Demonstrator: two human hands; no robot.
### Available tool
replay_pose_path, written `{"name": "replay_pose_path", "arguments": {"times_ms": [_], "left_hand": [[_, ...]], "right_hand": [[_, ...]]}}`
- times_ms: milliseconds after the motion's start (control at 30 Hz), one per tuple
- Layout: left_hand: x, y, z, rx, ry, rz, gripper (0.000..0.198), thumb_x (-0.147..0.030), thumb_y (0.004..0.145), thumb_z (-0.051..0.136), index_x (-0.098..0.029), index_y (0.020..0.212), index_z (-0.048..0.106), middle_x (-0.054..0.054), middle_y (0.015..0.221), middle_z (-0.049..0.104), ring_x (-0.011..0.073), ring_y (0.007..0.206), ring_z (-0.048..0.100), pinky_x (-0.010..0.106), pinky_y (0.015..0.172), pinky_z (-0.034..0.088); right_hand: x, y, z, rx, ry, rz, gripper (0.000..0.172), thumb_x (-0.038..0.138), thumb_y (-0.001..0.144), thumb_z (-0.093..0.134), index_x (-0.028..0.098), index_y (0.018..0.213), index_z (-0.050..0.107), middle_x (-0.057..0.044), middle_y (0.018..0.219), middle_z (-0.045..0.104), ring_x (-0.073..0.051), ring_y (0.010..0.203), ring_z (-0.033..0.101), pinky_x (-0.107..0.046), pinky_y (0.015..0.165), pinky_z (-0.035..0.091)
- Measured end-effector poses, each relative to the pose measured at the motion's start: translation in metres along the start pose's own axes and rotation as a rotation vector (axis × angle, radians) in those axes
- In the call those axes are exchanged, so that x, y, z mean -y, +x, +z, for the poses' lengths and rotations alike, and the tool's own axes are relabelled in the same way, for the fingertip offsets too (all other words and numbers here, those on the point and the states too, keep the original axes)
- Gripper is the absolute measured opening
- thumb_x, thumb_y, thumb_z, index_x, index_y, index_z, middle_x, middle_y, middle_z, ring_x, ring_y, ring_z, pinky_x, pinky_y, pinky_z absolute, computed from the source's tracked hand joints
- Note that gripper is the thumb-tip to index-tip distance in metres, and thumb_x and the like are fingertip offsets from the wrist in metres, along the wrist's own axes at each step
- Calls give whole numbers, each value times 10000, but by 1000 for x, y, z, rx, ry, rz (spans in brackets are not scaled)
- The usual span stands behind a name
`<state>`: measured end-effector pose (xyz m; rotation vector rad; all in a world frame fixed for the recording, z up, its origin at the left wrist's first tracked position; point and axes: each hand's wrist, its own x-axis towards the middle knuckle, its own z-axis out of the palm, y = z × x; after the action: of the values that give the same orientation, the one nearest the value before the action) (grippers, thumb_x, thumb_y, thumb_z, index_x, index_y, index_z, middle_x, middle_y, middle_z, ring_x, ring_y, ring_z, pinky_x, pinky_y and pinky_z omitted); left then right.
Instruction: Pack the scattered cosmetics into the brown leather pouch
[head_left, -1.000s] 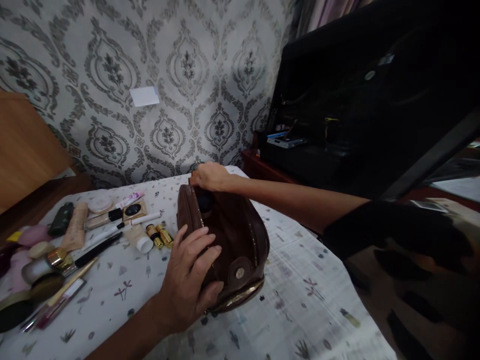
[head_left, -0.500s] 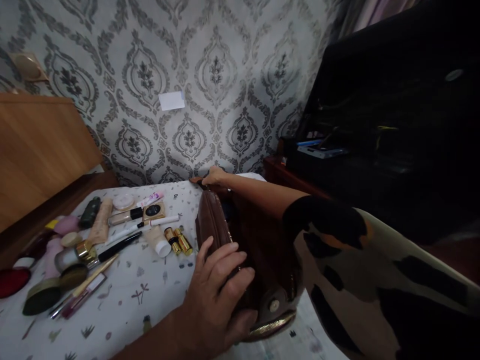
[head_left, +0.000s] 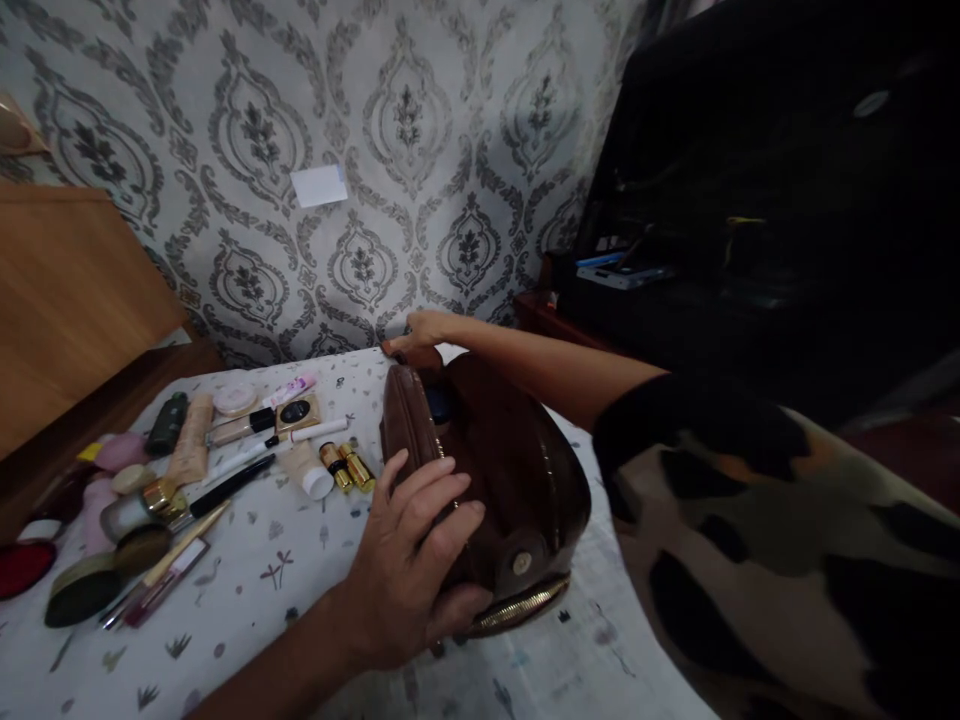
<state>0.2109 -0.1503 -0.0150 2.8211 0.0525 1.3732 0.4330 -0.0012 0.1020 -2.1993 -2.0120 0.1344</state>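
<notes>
A dark brown leather handbag (head_left: 510, 470) with gold zip teeth and a round snap stands on the cloth-covered surface, its top unzipped. My left hand (head_left: 416, 560) lies on its near left edge, fingers stretched and slightly spread over the zip rim, thumb by the near end. My right hand (head_left: 421, 330) reaches across to the bag's far end, its fingers closed around a brown leather strap (head_left: 396, 348). Something dark blue (head_left: 439, 405) shows inside the opening; I cannot make out what it is.
Several cosmetics lie on the patterned white cloth (head_left: 247, 620) to the left, among them a cream tube (head_left: 307, 470), gold-capped vials (head_left: 358, 468) and a compact (head_left: 298, 411). A wooden box-like piece (head_left: 67, 300) stands at the left, papered wall behind, a large black object (head_left: 750, 200) right.
My view has shifted, so most things appear further left. My right arm has lifted from over the bag's opening, uncovering more of its right side. Both hands keep their places on the bag.
</notes>
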Motion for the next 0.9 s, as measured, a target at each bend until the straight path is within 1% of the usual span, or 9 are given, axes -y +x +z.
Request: {"name": "replay_pose_path", "arguments": {"times_ms": [100,167,267,367,433,533,733,833,900], "left_hand": [[7,4,-15,113,30,83,550,-571,1013,408,-122,1307,532,193,1275,642,314,1401,469,569,1248,166],[10,9,-29,231,49,136,609,-602,967,503,-124,1344,519,201,1321,626,332,1407,466,576,1253,157],[13,17,-49,421,82,164,616,-514,944,617,-138,1413,482,191,1411,582,332,1444,425,563,1255,179],[13,23,-59,545,124,150,581,-448,954,632,-168,1435,464,164,1442,567,320,1455,408,566,1240,221],[12,23,-59,538,150,136,539,-453,959,620,-171,1399,489,163,1396,592,322,1429,437,573,1219,261],[11,20,-54,424,189,116,503,-504,954,590,-161,1318,534,162,1254,641,333,1328,526,574,1159,352],[4,15,-43,277,260,75,546,-576,912,608,-154,1255,563,140,1140,637,326,1203,589,541,1112,414],[2,17,-40,295,246,75,555,-552,923,606,-138,1287,554,158,1180,636,335,1244,573,540,1121,404],[2,21,-42,357,218,70,581,-538,925,613,-136,1336,534,179,1256,629,351,1307,546,559,1139,387]], "right_hand": [[-29,-36,-17,-48,57,-15,570,519,918,664,89,1292,679,-167,1211,714,-281,1099,664,-314,874,481],[-51,-66,-14,-158,318,-150,541,546,934,618,102,1227,714,-139,1120,739,-262,1038,671,-325,869,480],[-71,-107,9,-203,782,-347,635,719,916,508,149,923,789,-84,956,761,-231,970,678,-349,933,471],[-71,-124,35,-320,978,-466,715,780,888,491,181,540,669,-68,694,716,-214,940,668,-335,984,441],[-64,-123,44,-435,1042,-482,747,766,902,486,203,412,519,-37,492,582,-176,741,632,-305,860,468],[-57,-116,45,-570,1128,-472,773,772,891,499,221,365,366,17,372,389,-116,483,442,-286,660,438],[-56,-111,40,-609,1099,-343,805,859,860,403,233,367,285,29,376,340,-98,445,400,-283,641,457],[-59,-113,43,-620,1077,-284,802,828,883,412,230,360,302,16,377,369,-106,461,429,-282,667,479],[-62,-115,43,-616,1059,-261,791,823,871,446,229,360,344,-4,394,424,-129,519,517,-290,723,502]]}}
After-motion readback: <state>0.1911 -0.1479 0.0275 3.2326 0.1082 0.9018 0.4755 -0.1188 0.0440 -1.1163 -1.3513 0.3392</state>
